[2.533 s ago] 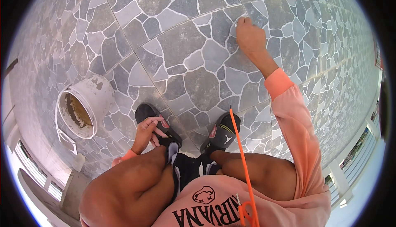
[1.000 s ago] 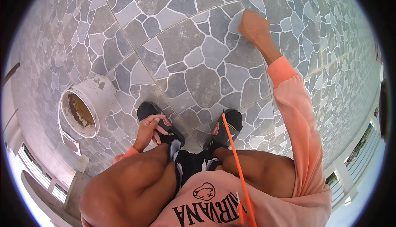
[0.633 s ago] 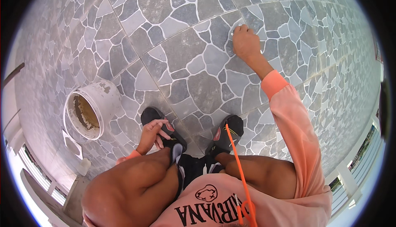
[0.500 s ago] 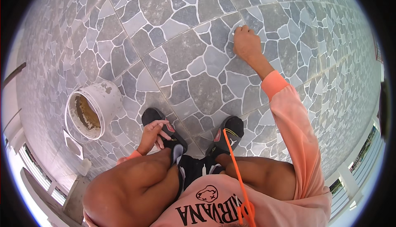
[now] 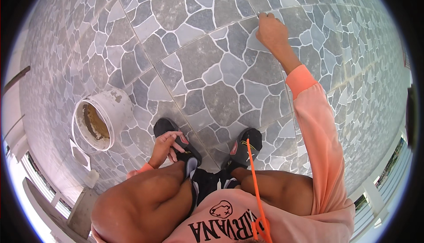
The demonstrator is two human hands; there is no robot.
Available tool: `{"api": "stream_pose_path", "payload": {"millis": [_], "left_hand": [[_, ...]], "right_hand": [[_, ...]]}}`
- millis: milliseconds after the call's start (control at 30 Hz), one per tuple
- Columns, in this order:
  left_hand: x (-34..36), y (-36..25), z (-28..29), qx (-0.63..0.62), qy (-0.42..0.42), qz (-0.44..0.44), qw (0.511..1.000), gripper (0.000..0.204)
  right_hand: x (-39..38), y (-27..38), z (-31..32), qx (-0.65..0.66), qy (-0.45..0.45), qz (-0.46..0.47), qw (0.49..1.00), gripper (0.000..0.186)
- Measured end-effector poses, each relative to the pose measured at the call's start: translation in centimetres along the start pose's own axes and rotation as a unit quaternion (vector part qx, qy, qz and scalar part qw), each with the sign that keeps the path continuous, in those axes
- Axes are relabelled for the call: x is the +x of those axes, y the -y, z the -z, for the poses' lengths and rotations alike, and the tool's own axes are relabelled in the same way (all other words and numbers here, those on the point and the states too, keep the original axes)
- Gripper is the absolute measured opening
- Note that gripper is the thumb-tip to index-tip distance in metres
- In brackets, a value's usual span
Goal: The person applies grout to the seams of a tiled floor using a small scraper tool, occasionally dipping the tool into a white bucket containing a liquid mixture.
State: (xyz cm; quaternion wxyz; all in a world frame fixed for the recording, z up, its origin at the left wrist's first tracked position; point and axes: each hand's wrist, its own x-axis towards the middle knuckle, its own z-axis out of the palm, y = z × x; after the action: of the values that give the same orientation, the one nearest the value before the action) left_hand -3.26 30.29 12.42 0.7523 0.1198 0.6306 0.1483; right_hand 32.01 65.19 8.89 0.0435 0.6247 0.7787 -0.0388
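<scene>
My right hand (image 5: 271,32) reaches out to the floor ahead, its fingers closed and pressed together at a joint between tiles. A small thing barely shows at the fingertips, too hidden to name. Beneath it lies the stone-patterned tile floor (image 5: 201,60), grey and blue-grey with pale lines. My left hand (image 5: 165,148) hangs over my left shoe (image 5: 164,126), fingers loosely apart and holding nothing. To the left a white bucket (image 5: 120,106) lies tipped, its mouth toward me, with tan-brown residue inside.
A flat white piece (image 5: 80,154) with a handle-like end lies next to the bucket. My right shoe (image 5: 247,148) stands on the tiles, and an orange cord (image 5: 256,181) dangles from my neck area. White railings (image 5: 386,179) run along the right edge.
My right hand has slid a little farther away from me and slightly right, up to where the tile joints meet. My left hand has hardly moved.
</scene>
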Motion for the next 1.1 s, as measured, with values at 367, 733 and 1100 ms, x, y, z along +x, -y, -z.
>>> {"api": "stream_pose_path", "payload": {"millis": [367, 733, 1100], "left_hand": [[-0.1, 0.0, 0.2, -0.031, -0.006, 0.03, 0.999, 0.033], [0.2, -1.0, 0.9, -0.041, 0.027, 0.067, 0.997, 0.033], [0.8, -0.8, 0.3, -0.026, 0.041, 0.048, 0.998, 0.033]], "right_hand": [[10.8, 4.1, 0.4, -0.005, -0.002, 0.036, 0.999, 0.016], [11.8, 2.3, -1.4, -0.066, -0.03, 0.028, 0.997, 0.016], [18.1, -13.3, -0.1, 0.201, 0.125, -0.089, 0.967, 0.039]]}}
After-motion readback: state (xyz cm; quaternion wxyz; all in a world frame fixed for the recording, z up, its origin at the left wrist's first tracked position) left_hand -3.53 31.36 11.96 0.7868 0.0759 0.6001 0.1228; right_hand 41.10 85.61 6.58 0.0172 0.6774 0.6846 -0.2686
